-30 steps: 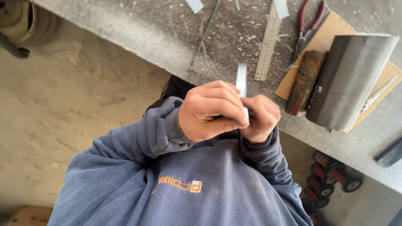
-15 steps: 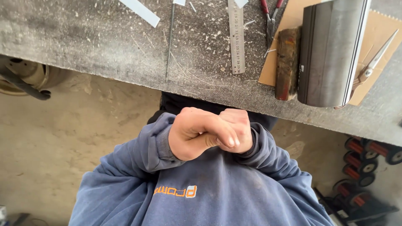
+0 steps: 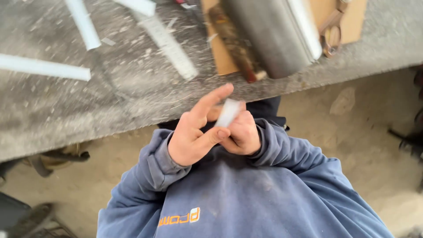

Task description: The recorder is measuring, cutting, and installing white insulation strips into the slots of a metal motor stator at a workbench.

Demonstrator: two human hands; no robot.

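Close to the chest, over the blue sweatshirt (image 3: 246,198), the left hand (image 3: 194,134) has opened since half a second ago: its forefinger now points up and the other fingers are spread, grip apart, no longer a fist. The right hand (image 3: 242,132) keeps its grip clamped on a small white strip (image 3: 228,112), which now shows between the two hands. Beyond them, the grey worktop (image 3: 88,114) has swung in view; the steel ruler (image 3: 169,44), metal cylinder (image 3: 273,31) and cardboard (image 3: 352,13) now lie slanted.
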